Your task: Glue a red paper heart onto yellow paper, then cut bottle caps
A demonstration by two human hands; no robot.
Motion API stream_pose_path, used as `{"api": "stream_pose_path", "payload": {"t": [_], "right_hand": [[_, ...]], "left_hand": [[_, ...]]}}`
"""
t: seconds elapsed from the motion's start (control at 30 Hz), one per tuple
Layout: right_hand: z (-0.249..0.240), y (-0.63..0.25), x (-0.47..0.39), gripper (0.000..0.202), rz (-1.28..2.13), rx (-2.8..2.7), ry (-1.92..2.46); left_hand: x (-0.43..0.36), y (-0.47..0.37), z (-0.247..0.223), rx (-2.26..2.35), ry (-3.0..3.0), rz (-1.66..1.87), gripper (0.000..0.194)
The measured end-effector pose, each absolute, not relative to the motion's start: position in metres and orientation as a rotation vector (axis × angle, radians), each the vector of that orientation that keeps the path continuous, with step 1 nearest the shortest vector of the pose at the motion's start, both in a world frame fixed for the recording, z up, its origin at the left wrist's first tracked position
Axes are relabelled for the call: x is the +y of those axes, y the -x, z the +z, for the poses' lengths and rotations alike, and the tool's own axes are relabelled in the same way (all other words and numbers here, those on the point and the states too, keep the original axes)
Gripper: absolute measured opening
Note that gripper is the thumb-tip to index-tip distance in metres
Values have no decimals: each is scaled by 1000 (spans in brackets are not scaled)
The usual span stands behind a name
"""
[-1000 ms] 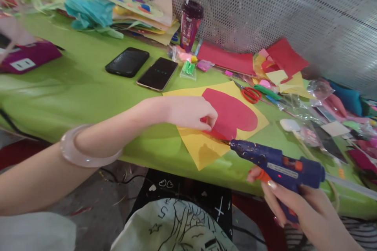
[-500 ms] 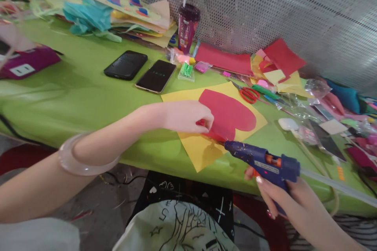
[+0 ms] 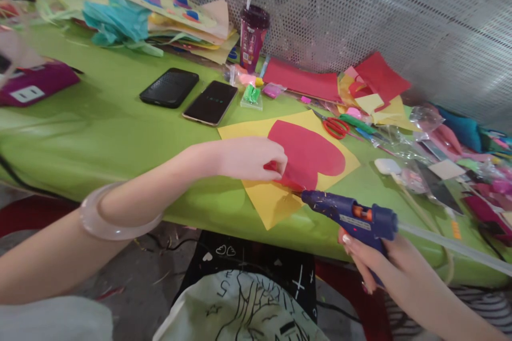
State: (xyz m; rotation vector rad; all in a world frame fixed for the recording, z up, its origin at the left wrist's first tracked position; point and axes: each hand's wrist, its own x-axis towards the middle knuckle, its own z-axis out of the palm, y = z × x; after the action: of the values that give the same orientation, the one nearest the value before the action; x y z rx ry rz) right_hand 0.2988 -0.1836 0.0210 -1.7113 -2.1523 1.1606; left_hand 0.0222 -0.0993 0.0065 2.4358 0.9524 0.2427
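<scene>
A red paper heart (image 3: 312,149) lies on a yellow sheet (image 3: 264,208) near the table's front edge. My left hand (image 3: 256,160) pinches the heart's near left edge, its fingertips curled and lifting that edge slightly. In my right hand (image 3: 380,261) is a dark blue hot glue gun (image 3: 344,208), gripped by its handle with a finger at the trigger. The gun's nozzle points left, at the heart's lower edge just right of my left fingertips. A clear glue stick (image 3: 452,242) sticks out of the gun's back. Whether the nozzle touches the paper I cannot tell.
Two phones, a black one (image 3: 170,88) and another (image 3: 210,102), lie beyond my left hand. Red-handled scissors (image 3: 335,127) rest behind the heart. A purple cup (image 3: 253,37) stands at the mesh wall. Paper scraps, plastic bags and a white charger (image 3: 386,166) crowd the right side.
The glue gun and my right hand have shifted slightly left, and the trigger finger appears squeezed closer to the handle. My left hand keeps its pinch on the heart's edge.
</scene>
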Motion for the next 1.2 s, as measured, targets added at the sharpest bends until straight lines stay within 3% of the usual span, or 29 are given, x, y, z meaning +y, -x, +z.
{"api": "stream_pose_path", "payload": {"t": [0.5,0.93,1.2], "right_hand": [[31,-299,-180,52,1184,-2288,1852],[33,-297,-184,54,1074,-2312,1965],[36,-305,-186,57,1196,-2300,1934]], "left_hand": [[-105,-23,5,979,-2435,272,17],[-104,-23,4,982,-2453,320,17],[-105,-23,-1,933,-2462,395,19]]}}
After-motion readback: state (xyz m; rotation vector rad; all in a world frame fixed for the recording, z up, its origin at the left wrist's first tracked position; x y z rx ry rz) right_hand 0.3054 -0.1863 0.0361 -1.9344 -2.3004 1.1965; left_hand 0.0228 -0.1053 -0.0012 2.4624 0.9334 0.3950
